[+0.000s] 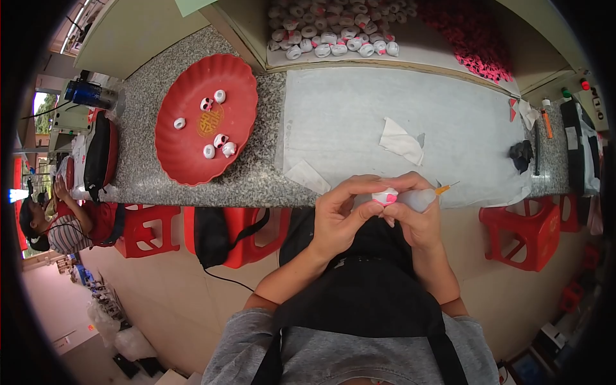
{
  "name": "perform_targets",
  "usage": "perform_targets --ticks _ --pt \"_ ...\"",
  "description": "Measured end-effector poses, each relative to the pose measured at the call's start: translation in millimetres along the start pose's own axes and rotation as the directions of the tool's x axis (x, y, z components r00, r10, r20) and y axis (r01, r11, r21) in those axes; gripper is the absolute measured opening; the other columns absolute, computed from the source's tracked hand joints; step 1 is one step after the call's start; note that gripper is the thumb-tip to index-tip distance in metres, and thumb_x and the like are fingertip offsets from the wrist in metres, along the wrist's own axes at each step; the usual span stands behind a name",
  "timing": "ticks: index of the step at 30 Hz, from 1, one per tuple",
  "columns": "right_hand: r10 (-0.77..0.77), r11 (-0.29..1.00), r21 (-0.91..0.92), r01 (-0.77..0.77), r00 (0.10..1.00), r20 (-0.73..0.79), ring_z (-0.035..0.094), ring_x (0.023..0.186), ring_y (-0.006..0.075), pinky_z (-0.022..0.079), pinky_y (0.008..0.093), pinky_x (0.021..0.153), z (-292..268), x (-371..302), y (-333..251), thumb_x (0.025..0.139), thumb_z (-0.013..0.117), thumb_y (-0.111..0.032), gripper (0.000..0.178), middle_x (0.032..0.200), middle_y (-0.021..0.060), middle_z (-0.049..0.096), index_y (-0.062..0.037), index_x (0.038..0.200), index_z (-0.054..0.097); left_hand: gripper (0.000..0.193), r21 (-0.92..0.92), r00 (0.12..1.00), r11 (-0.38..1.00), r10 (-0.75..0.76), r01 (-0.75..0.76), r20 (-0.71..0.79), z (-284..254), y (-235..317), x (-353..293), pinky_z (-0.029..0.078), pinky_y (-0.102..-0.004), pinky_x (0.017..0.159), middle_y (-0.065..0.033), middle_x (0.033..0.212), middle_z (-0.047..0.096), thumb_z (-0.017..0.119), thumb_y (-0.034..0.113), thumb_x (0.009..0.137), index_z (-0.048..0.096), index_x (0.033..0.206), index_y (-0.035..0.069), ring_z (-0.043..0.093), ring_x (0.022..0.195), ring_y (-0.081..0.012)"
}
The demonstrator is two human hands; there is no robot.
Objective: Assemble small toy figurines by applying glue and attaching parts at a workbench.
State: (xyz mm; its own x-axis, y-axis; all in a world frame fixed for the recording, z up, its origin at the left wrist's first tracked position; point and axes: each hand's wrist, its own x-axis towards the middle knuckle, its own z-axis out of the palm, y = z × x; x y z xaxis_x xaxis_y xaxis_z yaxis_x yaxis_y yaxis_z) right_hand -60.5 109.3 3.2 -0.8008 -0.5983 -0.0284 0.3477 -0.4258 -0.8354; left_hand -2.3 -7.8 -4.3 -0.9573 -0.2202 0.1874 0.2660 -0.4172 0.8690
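Two-handed fingertip hold on a small white piece with a pink patch (pixel 386 196), between left hand (pixel 340 215) and right hand (pixel 419 224), at the near edge of a pale sheet (pixel 346 106). On the left: thumb and fingers pinched against the piece. On the right: thumb at the opposite side, with a translucent bottle (pixel 421 200) tucked in the same grasp; exact finger contact partly hidden. Orange tip (pixel 442 190) aimed rightward, probably to keep the needle clear of the fingers. Double support probably for steadiness, pink patch facing the wearer for easy viewing. Well apart, to the left: red scalloped dish (pixel 186 86) with similar pieces, the raised rim probably a guard against rolling.
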Motion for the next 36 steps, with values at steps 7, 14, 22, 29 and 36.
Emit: perform_targets --ticks 7,14,22,29,36 --pt "0.032 0.999 0.009 -0.032 0.999 -0.018 0.051 0.056 0.0105 0.035 0.0174 0.041 0.3 -0.3 1.0 0.067 0.059 0.000 0.025 0.065 0.0069 0.052 0.0030 0.090 0.051 0.021 -0.069 0.998 0.995 -0.068 0.068 -0.006 2.5 7.2 2.8 0.048 -0.0269 0.061 -0.0144 0.093 0.050 0.048 -0.001 0.076 0.047 0.097 -0.005 0.052 0.076 -0.0179" --pt "0.095 0.995 0.012 -0.094 0.995 -0.023 0.052 0.057 0.0115 0.036 0.0177 0.041 1.2 -0.8 -3.0 0.067 0.058 0.000 0.025 0.066 0.0075 0.053 0.0030 0.091 0.050 0.019 -0.080 0.995 0.992 -0.101 0.102 0.015 0.4 7.3 3.0 0.048 -0.0263 0.062 -0.0127 0.090 0.051 0.047 -0.001 0.077 0.046 0.095 -0.005 0.052 0.075 -0.0156" --pt "0.088 0.995 0.057 -0.085 0.996 -0.036 0.052 0.057 0.0125 0.037 0.0187 0.042 0.8 -1.8 -1.4 0.067 0.058 0.001 0.025 0.068 0.0086 0.053 0.0032 0.090 0.050 0.019 0.211 0.996 0.976 0.070 -0.057 -0.052 2.3 0.3 0.6 0.043 -0.0224 0.064 -0.0089 0.091 0.052 0.050 0.000 0.076 0.050 0.094 -0.003 0.051 0.076 -0.0133" --pt "0.101 0.995 0.009 -0.101 0.995 0.010 0.053 0.058 0.0124 0.037 0.0187 0.043 -0.1 -4.4 -9.0 0.067 0.058 0.002 0.025 0.070 0.0093 0.054 0.0038 0.090 0.049 0.019 -0.107 0.997 0.991 -0.077 0.080 0.030 1.5 2.7 0.4 0.042 -0.0221 0.066 -0.0106 0.092 0.051 0.051 0.000 0.075 0.051 0.093 -0.002 0.051 0.080 -0.0142" --pt "0.083 0.996 0.041 -0.084 0.996 0.033 0.052 0.054 0.0132 0.038 0.0198 0.042 -2.0 -12.3 -5.0 0.064 0.058 0.003 0.025 0.070 0.0117 0.054 0.0035 0.087 0.049 0.019 -0.030 0.999 0.998 -0.048 0.048 0.022 -0.4 1.2 -8.6 0.038 -0.0283 0.078 -0.0147 0.097 0.050 0.056 0.001 0.072 0.053 0.090 -0.001 0.048 0.092 -0.0194"
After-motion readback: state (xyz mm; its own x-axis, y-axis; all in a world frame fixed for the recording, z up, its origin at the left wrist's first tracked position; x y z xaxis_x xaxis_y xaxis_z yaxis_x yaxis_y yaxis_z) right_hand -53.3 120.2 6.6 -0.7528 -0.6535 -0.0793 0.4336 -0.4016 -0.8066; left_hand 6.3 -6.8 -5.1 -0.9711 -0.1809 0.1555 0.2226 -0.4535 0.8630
